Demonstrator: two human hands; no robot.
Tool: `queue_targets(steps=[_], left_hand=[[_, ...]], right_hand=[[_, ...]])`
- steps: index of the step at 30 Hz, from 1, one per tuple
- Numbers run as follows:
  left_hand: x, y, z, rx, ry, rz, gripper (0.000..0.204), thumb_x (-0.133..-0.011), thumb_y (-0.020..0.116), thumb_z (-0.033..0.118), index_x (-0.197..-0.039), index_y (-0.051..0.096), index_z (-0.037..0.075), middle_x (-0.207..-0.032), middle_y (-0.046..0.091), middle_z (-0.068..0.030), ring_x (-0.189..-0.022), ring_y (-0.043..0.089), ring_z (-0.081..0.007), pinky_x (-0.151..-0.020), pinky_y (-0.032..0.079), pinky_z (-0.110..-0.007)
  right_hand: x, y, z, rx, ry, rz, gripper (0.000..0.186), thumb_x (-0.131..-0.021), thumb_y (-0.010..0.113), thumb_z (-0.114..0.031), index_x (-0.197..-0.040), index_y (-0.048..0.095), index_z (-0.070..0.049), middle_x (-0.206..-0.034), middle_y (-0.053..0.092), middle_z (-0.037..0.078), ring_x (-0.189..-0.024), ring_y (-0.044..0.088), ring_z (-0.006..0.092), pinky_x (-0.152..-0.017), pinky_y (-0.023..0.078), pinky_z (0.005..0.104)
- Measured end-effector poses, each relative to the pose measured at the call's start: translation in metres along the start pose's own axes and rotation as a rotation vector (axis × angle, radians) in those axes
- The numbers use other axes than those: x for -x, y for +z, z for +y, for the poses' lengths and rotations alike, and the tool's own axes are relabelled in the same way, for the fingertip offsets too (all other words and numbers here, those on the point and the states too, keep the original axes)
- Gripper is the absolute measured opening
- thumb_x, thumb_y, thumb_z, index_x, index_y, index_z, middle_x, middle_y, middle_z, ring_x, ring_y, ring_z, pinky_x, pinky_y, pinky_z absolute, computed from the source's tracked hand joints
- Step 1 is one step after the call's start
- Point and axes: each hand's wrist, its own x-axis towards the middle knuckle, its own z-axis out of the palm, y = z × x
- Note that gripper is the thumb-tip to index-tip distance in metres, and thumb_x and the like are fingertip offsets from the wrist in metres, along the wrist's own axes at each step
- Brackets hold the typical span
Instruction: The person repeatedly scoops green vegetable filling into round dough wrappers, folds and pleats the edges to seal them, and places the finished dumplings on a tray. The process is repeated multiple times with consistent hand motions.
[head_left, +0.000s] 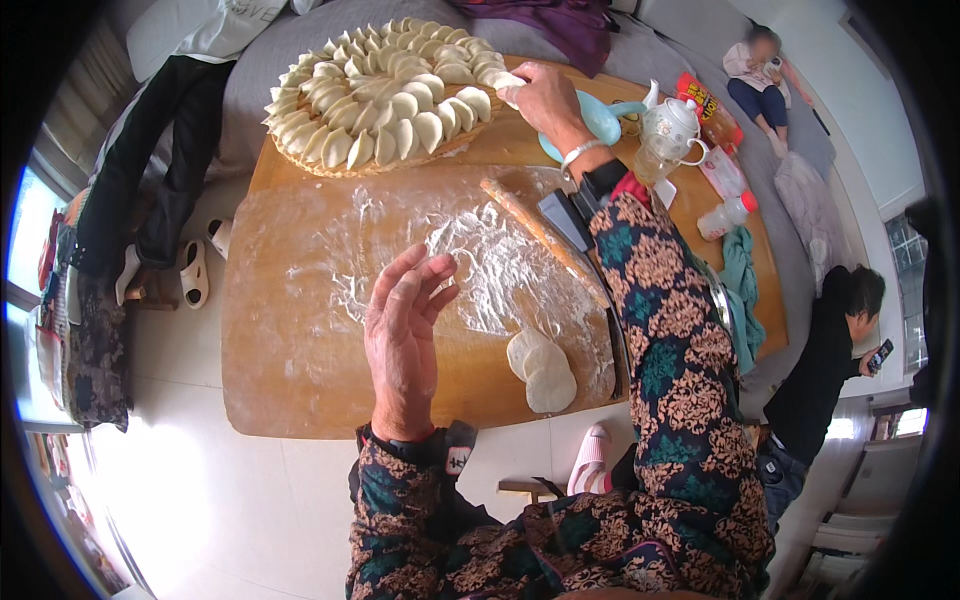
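Note:
My right hand [550, 105] reaches to the far side of the table, its fingers closed on a pale dumpling [511, 82] at the right edge of a round woven tray [320, 168]. Many folded dumplings [405, 105] stand in curved rows on that tray. Above the near part of the floury wooden table [290, 370], my left hand [405, 330] is raised, fingers slightly bent and apart, with nothing in it. Several round dough wrappers [549, 380] lie overlapped to its right. A floured rolling pin [540, 235] rests slantwise beneath my right forearm.
Right of my right arm are a light-blue bowl [600, 120], a patterned teapot [670, 125], a red-capped bottle [727, 216] and a teal cloth [740, 295]. A sofa [255, 90] borders the table's far side. Other people are at the left, far right and right.

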Motion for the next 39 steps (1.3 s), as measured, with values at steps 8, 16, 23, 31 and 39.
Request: queue_targets(steps=[8,16,23,31,39], left_hand=[[0.001,-0.002,0.005,-0.038,-0.029,0.029,0.038,-0.103,0.048,0.021,-0.133,0.051,-0.003,-0.119,0.066,-0.0159,-0.114,0.063,-0.0255,-0.099,0.049,-0.038],[-0.006,-0.012,-0.006,-0.085,0.110,-0.056,0.043,-0.102,0.048,0.023,-0.135,0.050,-0.004,-0.118,0.067,-0.0160,-0.113,0.064,-0.0248,-0.102,0.048,-0.039],[-0.007,-0.002,-0.012,-0.041,0.059,-0.088,0.035,-0.101,0.054,0.022,-0.126,0.057,-0.001,-0.111,0.069,-0.0127,-0.106,0.066,-0.0219,-0.096,0.050,-0.036],[0.002,0.010,-0.029,-0.150,-0.022,-0.146,0.033,-0.099,0.058,0.024,-0.124,0.059,0.001,-0.106,0.070,-0.0096,-0.100,0.067,-0.0187,-0.089,0.052,-0.032],[-0.010,0.006,-0.053,-0.297,-0.147,-0.279,0.030,-0.099,0.058,0.024,-0.121,0.062,0.004,-0.107,0.068,-0.0063,-0.103,0.063,-0.0173,-0.090,0.048,-0.033]], right_hand=[[-0.037,0.050,0.037,0.132,-0.048,-0.018,0.027,-0.082,0.063,-0.029,-0.094,0.078,-0.009,-0.096,0.073,0.020,-0.093,0.069,0.0397,-0.083,0.054,0.0461],[-0.025,0.043,0.062,0.559,-1.010,0.291,0.024,-0.088,0.057,-0.022,-0.101,0.069,-0.005,-0.092,0.069,0.023,-0.086,0.065,0.0420,-0.075,0.052,0.0506],[0.181,-0.055,-0.020,0.165,-0.297,-0.570,0.027,-0.090,0.061,-0.027,-0.092,0.073,-0.003,-0.088,0.071,0.019,-0.082,0.069,0.0342,-0.076,0.055,0.0442],[0.341,-0.063,-0.035,0.317,-0.232,-0.493,0.030,-0.084,0.064,0.000,-0.113,0.066,-0.004,-0.113,0.065,0.014,-0.106,0.063,0.0335,-0.092,0.053,0.0415],[0.344,-0.058,-0.016,0.057,0.089,-0.476,0.018,-0.076,0.072,-0.001,-0.093,0.065,-0.002,-0.094,0.066,0.014,-0.090,0.065,0.0345,-0.078,0.051,0.0416]])
